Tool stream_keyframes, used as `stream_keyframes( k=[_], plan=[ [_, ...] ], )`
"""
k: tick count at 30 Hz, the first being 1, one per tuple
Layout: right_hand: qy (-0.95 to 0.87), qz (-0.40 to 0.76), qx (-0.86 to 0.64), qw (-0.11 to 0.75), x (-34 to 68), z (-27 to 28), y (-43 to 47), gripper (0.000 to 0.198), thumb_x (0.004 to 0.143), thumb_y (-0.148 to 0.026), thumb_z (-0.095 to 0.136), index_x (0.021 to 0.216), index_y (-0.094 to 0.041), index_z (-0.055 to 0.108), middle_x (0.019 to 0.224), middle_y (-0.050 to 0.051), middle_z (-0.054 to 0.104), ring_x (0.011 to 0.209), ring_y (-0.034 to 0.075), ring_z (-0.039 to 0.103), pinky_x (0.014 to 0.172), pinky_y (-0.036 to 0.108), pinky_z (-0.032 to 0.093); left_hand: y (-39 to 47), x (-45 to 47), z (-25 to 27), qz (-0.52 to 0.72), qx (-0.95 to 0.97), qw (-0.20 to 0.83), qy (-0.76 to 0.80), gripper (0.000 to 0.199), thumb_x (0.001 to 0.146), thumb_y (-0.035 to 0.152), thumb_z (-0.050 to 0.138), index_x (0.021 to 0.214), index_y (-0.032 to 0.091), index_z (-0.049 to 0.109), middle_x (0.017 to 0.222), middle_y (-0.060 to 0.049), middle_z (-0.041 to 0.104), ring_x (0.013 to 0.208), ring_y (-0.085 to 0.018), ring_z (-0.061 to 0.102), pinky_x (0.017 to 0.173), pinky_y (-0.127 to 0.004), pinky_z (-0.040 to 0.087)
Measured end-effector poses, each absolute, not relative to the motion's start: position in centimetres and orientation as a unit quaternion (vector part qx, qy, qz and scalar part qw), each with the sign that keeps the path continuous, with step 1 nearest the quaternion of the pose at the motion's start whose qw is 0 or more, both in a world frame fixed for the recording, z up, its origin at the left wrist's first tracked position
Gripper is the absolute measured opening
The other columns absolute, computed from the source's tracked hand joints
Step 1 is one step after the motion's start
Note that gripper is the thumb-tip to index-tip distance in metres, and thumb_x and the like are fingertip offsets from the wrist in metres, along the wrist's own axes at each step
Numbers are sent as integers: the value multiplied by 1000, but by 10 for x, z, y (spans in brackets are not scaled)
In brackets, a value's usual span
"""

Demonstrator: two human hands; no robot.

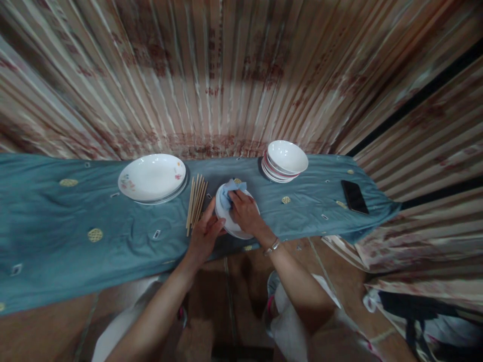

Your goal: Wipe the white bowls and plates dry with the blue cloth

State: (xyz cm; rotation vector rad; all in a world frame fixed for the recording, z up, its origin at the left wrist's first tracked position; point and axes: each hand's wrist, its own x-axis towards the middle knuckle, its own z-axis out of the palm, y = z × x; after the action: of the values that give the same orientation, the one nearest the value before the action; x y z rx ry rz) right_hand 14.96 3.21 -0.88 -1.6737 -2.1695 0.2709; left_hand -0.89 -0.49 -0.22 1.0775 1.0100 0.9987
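A small white plate (247,232) is in front of me near the table's front edge; whether others lie beneath it I cannot tell. My left hand (207,229) grips its left rim, thumb on top and fingers at the side. In my right hand (245,211) a light blue cloth (226,195) is pinched and pressed against the plate's inner surface. Just left of the plate lies a loose bundle of wooden chopsticks (196,201), close to my left fingers. A bracelet circles my right wrist.
Large white oval plates (153,176) with floral marks are stacked at left. A stack of white bowls (287,157) stands at the back right. A black phone (354,196) lies near the right end of the blue tablecloth (124,236). Pleated curtains (234,75) hang behind the table.
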Motion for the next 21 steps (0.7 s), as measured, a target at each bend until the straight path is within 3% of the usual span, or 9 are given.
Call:
stream_keyframes(
  k=[13,21],
  plan=[
    [-760,49,-644,71,166,-1,22,38,94,-15,45,130,-13,56,139,17,57,121,28,56,109,47,32,-5,-10,-4,436,476,629,433,88,81,46,66,155,18,29,107,-7,75,95,-24,70,80,-38,60],
    [-783,96,-614,6,187,6,12,29,93,-12,45,109,-12,68,117,15,69,108,24,64,93,34,46,-4,-9,-2,436,480,620,443,88,80,46,68,155,16,31,103,-8,75,92,-25,70,77,-37,60]
  ],
)
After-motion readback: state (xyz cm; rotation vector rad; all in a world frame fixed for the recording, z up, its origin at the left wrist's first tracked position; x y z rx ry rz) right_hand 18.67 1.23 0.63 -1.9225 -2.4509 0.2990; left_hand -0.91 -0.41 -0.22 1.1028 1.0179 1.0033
